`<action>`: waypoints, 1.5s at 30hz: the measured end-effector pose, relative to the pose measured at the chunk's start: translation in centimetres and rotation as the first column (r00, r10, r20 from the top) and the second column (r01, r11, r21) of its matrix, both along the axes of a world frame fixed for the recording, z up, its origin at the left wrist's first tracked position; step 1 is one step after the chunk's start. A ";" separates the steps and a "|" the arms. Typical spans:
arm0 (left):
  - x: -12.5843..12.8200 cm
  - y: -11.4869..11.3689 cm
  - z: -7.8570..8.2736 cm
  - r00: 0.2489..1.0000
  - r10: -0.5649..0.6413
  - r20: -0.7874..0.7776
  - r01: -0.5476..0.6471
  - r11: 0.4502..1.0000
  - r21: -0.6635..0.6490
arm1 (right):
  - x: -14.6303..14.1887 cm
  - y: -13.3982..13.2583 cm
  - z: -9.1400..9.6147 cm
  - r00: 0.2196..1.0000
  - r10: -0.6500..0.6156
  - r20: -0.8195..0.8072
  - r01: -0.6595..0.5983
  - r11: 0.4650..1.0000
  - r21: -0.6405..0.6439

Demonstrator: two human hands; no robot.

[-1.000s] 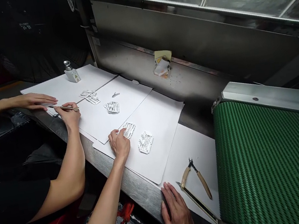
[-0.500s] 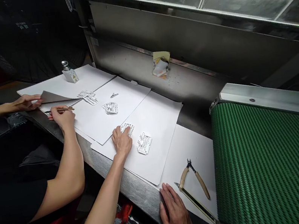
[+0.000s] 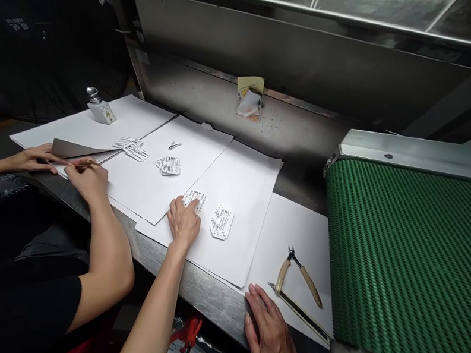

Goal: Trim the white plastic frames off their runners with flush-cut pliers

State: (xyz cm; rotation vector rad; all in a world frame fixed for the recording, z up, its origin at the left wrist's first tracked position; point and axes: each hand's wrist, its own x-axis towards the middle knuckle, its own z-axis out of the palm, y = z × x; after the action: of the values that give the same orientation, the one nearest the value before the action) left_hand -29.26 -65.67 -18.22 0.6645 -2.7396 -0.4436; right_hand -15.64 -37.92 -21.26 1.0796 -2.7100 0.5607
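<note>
My left hand (image 3: 184, 220) reaches onto a white sheet (image 3: 237, 188), its thumb and fingers closed on the near edge of a small, thin silver slotted plate (image 3: 195, 200). A similar slotted plate (image 3: 222, 222) lies just to its right on the same sheet. My right hand (image 3: 270, 334) rests palm down at the table's front edge, fingers stretched out and holding nothing. Beyond its fingertips are a utility knife (image 3: 301, 315) and side cutters (image 3: 296, 275) with tan handles, spread apart on another white sheet (image 3: 268, 237).
At left, a co-worker's hands (image 3: 89, 180) lift a grey sheet corner (image 3: 77, 147) and hold a thin tool. More slotted plates (image 3: 169, 165), tweezers (image 3: 174, 146) and a metal-topped bottle (image 3: 101, 107) lie beyond. A green conveyor belt (image 3: 411, 255) stands right, a steel panel (image 3: 194, 39) behind.
The whole view has shifted slightly. My hands keep their places by the slotted plate and the table edge. The co-worker's tool hand has moved closer to the lifted sheet.
</note>
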 end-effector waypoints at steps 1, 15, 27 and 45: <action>0.5 0.1 0.0 1.000 0.005 -0.006 -0.005 1.000 -0.003 | 0.0 0.0 0.0 1.000 -0.002 0.003 0.002 1.000 0.000; 7.1 2.3 -0.2 0.986 0.135 -0.098 -0.130 0.990 0.058 | 0.0 -0.2 0.4 1.000 0.005 0.008 -0.005 1.000 -0.020; 2.3 3.1 1.7 0.984 0.092 -0.154 -0.066 0.984 0.166 | -0.2 -0.1 -0.2 1.000 0.007 -0.022 -0.007 1.000 -0.007; 39.8 15.9 -13.2 0.606 0.555 0.570 -0.795 0.419 0.438 | -0.5 0.2 -0.2 0.999 -0.017 0.038 0.018 0.999 -0.032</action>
State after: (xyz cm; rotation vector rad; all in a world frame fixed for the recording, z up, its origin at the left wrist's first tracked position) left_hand 10.53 -49.80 -31.47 2.1461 -2.1598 -1.1837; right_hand -16.19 -37.72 -21.49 1.0468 -2.7298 0.6261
